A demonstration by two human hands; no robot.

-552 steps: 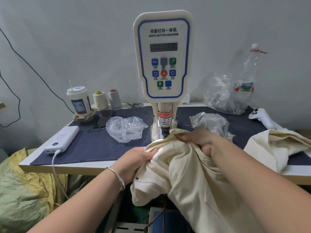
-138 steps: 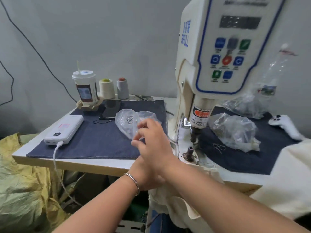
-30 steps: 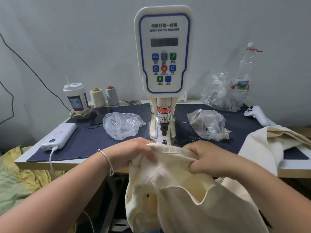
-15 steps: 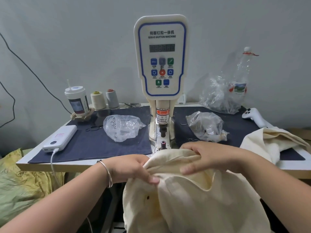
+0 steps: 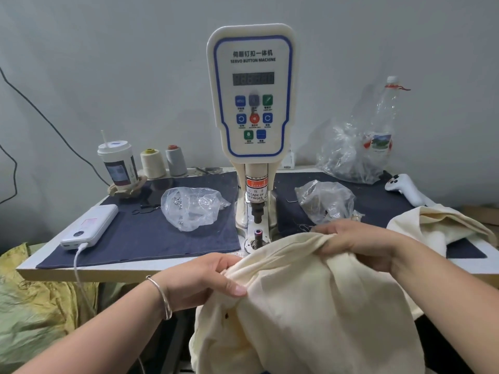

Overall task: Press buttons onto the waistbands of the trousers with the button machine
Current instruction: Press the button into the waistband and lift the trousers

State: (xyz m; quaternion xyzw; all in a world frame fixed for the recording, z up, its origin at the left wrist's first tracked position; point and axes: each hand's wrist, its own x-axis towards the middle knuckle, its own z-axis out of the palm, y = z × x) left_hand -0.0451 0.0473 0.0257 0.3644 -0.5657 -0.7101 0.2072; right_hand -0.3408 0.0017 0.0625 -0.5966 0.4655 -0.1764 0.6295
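At the far left a power bank (image 5: 90, 227) lies on the dark mat (image 5: 140, 236) with a white cable (image 5: 78, 268) plugged into its near end; behind it stand a lidded cup (image 5: 118, 162) with a straw and two thread cones (image 5: 163, 162); a clear bag (image 5: 193, 207) of small metal parts lies nearer the middle. The left hand (image 5: 205, 279), a bangle (image 5: 160, 296) on its wrist, pinches the cream trousers (image 5: 310, 306) at the waistband's left end, thumb on top and fingers curled under. The waistband runs left to right between the hands, its raised edge toward the machine (image 5: 252, 103), just short of the lower die (image 5: 258, 234); the rest of the cloth hangs off the table's (image 5: 108, 273) near edge. The panel reads "SERVO BUTTON MACHINE" under Chinese characters; a red-topped sticker on the ram reads "CARE OF ... FINGER". The right hand (image 5: 359, 244) grips the bunched waistband's right end, fingers curled over it. Behind it lies a second bag (image 5: 325, 202); further right stand a bigger bag (image 5: 348, 155), a bottle (image 5: 383, 122) with an illegible label, a white controller (image 5: 403, 187) and more cream cloth (image 5: 442, 228).
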